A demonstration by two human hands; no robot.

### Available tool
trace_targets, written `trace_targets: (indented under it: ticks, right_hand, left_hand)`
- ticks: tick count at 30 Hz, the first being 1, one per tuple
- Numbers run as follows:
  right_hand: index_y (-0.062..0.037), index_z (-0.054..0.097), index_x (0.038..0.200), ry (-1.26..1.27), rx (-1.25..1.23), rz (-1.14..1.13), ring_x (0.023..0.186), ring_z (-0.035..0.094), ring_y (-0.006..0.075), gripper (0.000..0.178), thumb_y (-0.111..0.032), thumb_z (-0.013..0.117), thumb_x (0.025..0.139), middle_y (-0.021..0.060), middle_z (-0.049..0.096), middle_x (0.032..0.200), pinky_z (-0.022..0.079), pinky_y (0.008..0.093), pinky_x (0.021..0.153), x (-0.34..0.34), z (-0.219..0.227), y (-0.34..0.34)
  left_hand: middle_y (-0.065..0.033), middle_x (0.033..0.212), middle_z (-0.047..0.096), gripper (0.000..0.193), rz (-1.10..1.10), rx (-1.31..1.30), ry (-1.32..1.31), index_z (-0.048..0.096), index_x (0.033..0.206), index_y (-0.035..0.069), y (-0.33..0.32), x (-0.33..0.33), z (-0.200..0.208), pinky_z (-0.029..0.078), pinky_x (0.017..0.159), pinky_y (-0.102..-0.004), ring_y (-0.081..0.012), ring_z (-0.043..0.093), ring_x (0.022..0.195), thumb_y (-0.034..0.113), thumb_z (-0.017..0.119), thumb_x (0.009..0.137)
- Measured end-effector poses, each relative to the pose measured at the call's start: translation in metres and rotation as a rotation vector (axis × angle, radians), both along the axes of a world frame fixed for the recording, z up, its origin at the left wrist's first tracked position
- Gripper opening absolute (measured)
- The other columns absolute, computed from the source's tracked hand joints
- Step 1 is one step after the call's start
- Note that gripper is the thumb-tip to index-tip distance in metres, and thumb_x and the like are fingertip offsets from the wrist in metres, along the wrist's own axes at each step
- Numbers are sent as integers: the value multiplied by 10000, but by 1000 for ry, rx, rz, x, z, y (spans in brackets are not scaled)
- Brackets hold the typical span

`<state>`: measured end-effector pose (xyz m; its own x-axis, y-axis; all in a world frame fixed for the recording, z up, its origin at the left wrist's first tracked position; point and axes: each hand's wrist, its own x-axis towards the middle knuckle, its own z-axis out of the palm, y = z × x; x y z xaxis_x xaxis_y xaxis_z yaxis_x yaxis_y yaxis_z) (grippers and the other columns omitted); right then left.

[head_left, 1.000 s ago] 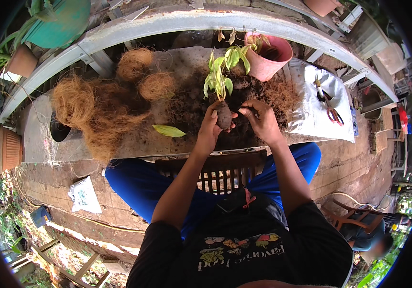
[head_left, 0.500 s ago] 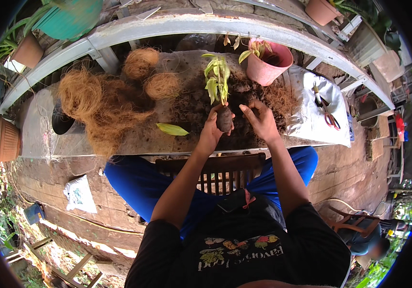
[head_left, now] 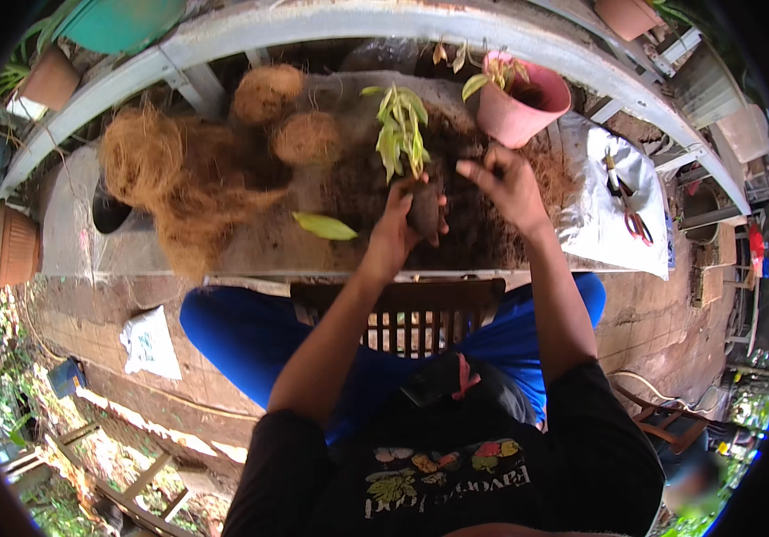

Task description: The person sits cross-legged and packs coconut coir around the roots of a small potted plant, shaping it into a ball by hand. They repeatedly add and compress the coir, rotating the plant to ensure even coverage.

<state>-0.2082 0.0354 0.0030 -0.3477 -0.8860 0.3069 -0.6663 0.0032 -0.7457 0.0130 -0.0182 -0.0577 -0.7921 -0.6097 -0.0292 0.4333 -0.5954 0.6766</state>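
Observation:
My left hand (head_left: 392, 234) is closed around the dark, rounded root ball (head_left: 425, 210) of a small plant (head_left: 401, 130). Its green and yellowish leaves rise upright toward the far side of the table. To the right of the root ball, my right hand (head_left: 512, 190) hovers over dark loose soil (head_left: 468, 228), its fingers curled and thumb stretched apart from them, with nothing seen in it. A pink pot (head_left: 521, 109) with a wilting plant stands just beyond the right hand. One yellow-green leaf (head_left: 324, 225) lies on the table left of my left hand.
Brown coconut fibre (head_left: 196, 192) and two round fibre bundles (head_left: 309, 138) cover the left of the table. Scissors (head_left: 637, 224) and a small handled tool (head_left: 611, 170) rest on a white sack (head_left: 592, 228) at right. A metal rail (head_left: 331, 34) runs along the back.
My right hand has lifted away from the root ball, up and to the right, toward the pink pot. The left hand still holds the plant. The whole view has shifted slightly.

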Motion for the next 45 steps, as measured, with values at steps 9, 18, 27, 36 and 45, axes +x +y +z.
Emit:
trace_targets:
  ticks: [9,18,27,36,45]
  right_hand:
    - [-8,584,851,-399,69,17,574,573,61,293,-193,807,901,15,635,696,448,251,500,17,-4,16]
    - [68,680,1164,-519,101,88,789,687,99,290,-106,739,940,115,734,988,565,241,668,14,-21,12]
    - [13,742,1140,-374,22,30,932,695,151,299,-59,799,856,123,747,1023,542,295,841,23,-17,6]
    - [28,732,1040,-496,110,-60,755,690,121,221,-62,813,855,112,735,953,564,249,683,25,-15,15]
    - [58,681,1047,-418,192,-50,719,667,95,223,-95,770,911,74,713,890,580,243,611,17,-16,25]
  left_hand:
    - [-130,1237,617,406,57,-41,-26,376,1437,154,2,-14,11,522,706,-360,-247,682,872,305,402,1061]
    - [-141,1237,631,472,85,-69,3,332,1477,104,-3,-26,-15,534,701,-359,-243,685,858,374,396,1095]
    - [-166,1229,646,553,80,-100,-41,416,1456,34,-1,-21,-8,553,697,-348,-258,699,879,444,369,1088]
    - [-147,1164,642,573,118,-140,-74,407,1444,25,1,-22,-6,556,663,-342,-250,698,855,470,344,1088]
    - [-144,1130,645,622,131,-169,-157,391,1448,20,5,-25,-3,583,623,-322,-249,720,823,522,314,1087]
